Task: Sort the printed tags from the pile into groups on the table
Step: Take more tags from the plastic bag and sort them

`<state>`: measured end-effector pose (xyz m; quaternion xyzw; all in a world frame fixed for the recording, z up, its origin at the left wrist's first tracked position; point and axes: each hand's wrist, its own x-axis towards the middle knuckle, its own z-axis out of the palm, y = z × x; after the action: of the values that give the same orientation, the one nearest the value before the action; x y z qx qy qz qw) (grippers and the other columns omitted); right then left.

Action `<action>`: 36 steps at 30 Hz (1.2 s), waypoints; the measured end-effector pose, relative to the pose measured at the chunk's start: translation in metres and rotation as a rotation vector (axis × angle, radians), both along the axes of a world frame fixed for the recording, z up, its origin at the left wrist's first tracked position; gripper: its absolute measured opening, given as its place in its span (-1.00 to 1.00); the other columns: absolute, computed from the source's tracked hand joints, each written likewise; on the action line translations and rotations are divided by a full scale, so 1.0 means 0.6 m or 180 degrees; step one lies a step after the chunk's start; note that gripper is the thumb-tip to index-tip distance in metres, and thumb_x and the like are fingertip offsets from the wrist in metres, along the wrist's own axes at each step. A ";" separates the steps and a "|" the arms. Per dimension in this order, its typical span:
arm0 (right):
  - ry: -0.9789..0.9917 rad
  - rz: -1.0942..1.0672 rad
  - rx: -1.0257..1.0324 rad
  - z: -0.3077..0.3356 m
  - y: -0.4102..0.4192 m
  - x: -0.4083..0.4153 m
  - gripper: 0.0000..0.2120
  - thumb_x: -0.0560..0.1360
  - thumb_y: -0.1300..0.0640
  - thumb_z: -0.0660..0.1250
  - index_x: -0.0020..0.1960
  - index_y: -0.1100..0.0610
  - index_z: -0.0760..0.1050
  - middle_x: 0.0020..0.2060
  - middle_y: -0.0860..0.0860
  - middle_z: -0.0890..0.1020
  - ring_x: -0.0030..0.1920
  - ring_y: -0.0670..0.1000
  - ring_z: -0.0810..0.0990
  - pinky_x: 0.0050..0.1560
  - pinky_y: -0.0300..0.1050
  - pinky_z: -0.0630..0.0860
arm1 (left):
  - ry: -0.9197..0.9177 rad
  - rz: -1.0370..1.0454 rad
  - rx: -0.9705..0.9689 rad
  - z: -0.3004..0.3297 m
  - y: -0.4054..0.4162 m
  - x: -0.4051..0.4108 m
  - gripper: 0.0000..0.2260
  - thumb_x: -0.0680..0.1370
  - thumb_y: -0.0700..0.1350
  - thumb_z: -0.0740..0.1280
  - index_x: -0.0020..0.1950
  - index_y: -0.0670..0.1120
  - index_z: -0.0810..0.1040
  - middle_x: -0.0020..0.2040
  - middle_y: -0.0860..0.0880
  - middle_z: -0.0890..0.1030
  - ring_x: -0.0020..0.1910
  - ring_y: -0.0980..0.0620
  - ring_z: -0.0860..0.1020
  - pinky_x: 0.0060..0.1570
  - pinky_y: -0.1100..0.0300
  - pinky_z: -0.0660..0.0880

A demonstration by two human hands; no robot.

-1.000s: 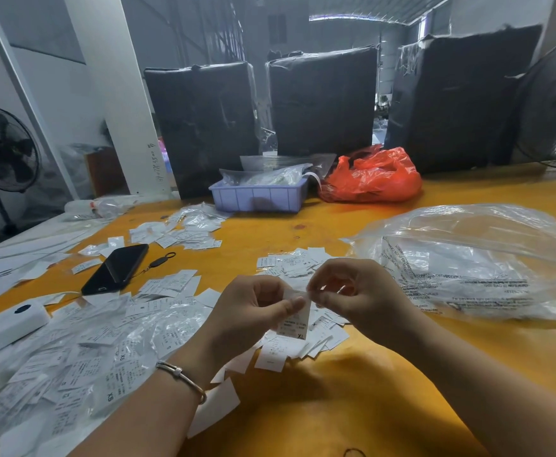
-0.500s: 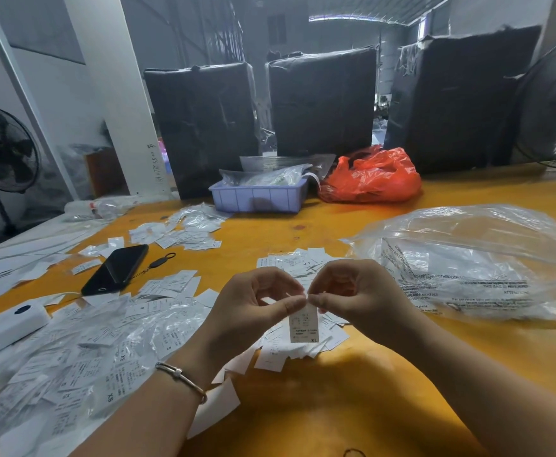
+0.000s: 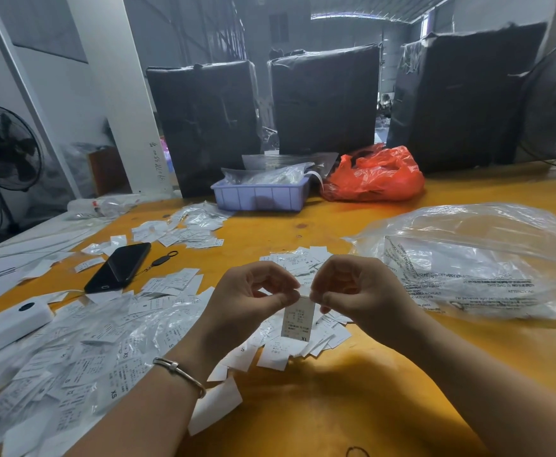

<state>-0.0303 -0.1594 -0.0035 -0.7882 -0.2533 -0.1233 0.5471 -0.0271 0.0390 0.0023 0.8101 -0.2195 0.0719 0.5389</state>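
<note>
Yellow table (image 3: 352, 407): at 12 o'clock from the person, left hand (image 3: 247, 301) and right hand (image 3: 359, 291) pinch one tag (image 3: 298, 319) by its top edge. Read size; drop onto matching group (image 3: 303, 347) beneath.

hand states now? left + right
Left hand: pinching the top edge of a printed tag.
Right hand: pinching the same tag's top edge.

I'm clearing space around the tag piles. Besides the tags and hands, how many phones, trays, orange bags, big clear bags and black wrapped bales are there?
Phone: 1
Tray: 1
Orange bag: 1
Big clear bag: 1
Black bales: 3
Total: 7
</note>
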 end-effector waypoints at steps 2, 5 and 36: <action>0.0041 -0.0022 0.0126 0.001 0.001 -0.001 -0.82 0.39 0.38 0.45 -0.11 0.18 0.52 -0.30 0.07 0.67 -0.31 0.11 0.64 -0.16 0.15 0.61 | 0.0099 0.0019 -0.0080 0.001 0.003 -0.001 -0.88 0.49 -0.26 0.44 -0.17 -0.05 0.66 -0.18 0.03 0.68 -0.06 0.00 0.59 -0.06 0.09 0.60; 0.0068 -0.0087 0.0280 0.005 0.000 -0.002 -0.74 0.39 0.36 0.46 0.01 0.14 0.51 -0.29 0.12 0.68 -0.30 0.19 0.63 -0.16 0.14 0.59 | 0.0282 0.0095 -0.0140 0.000 0.005 0.002 -0.90 0.52 -0.23 0.40 -0.15 -0.05 0.65 -0.17 0.06 0.69 -0.10 0.10 0.60 -0.14 0.24 0.55; 0.0890 -0.3251 -0.3033 -0.009 -0.146 0.071 -0.77 0.50 -0.01 0.35 0.07 0.11 0.55 0.10 0.10 0.51 0.20 0.15 0.41 0.14 0.00 0.36 | 0.0044 0.2481 0.2921 -0.014 0.063 0.040 -0.80 0.55 -0.17 0.15 0.04 0.02 0.53 0.14 -0.04 0.47 0.21 -0.08 0.34 0.16 -0.05 0.33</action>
<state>0.0125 -0.2468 -0.0087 -0.9703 0.1938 -0.1377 0.0442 -0.0033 0.0770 -0.0058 0.9812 0.0885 0.1568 0.0695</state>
